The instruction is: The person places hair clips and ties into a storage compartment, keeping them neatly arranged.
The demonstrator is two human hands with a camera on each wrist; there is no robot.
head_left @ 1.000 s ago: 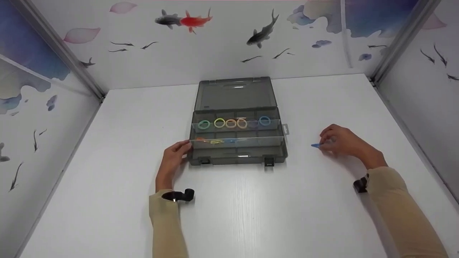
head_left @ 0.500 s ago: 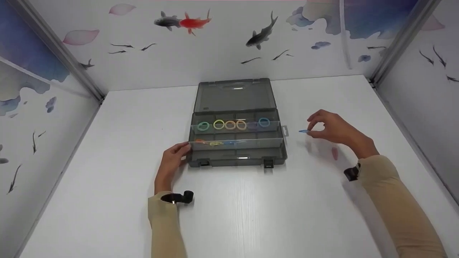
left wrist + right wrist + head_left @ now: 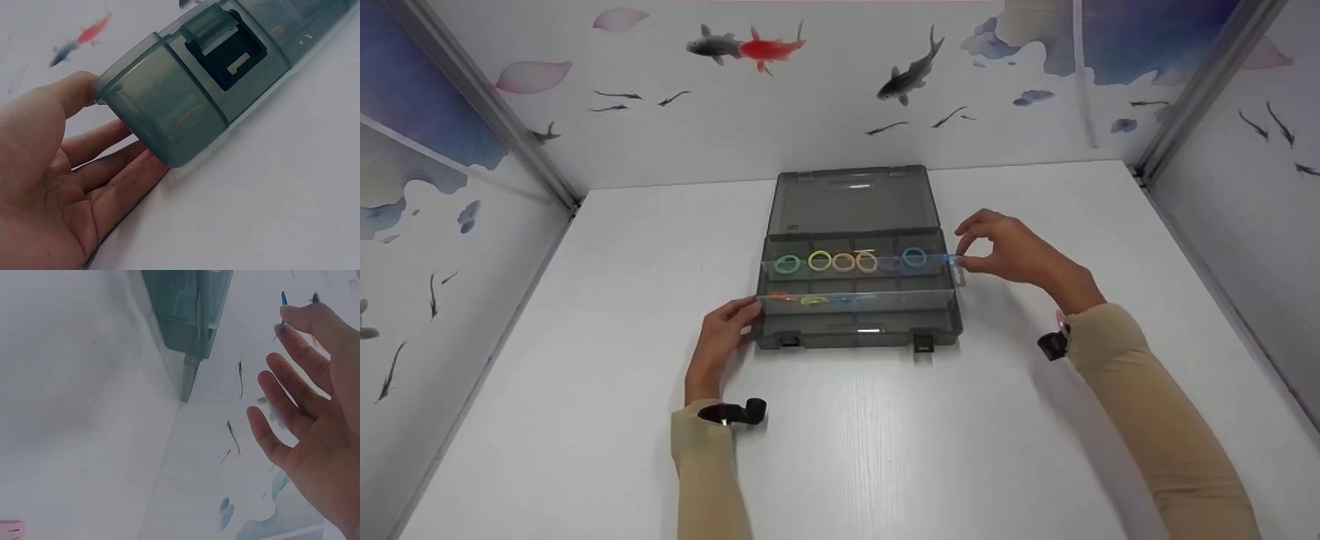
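Observation:
A grey see-through storage box (image 3: 859, 341) stands with its lid raised at the back of the table. My left hand (image 3: 724, 337) holds its left end, thumb at the rim and fingers against the lower side, as the left wrist view shows. At the box's right edge, my right hand (image 3: 1009, 251) pinches a small flat blue hair clip (image 3: 283, 298) between thumb and index finger. The other fingers are spread. In the back row lie ring-shaped hair ties, among them a green one (image 3: 787, 264) and a blue one (image 3: 914, 257). An orange piece (image 3: 780, 295) lies in the middle row.
The lid (image 3: 855, 199) leans back near the printed rear wall (image 3: 810, 120). A pink slotted piece (image 3: 11, 530) lies on the table, in the right wrist view's lower corner. A hanging tab (image 3: 958, 270) sticks out from the box's right side.
My right hand has lifted from the table and moved left and farther back, bringing the blue hair clip to the box's right edge. The left hand and box stay put.

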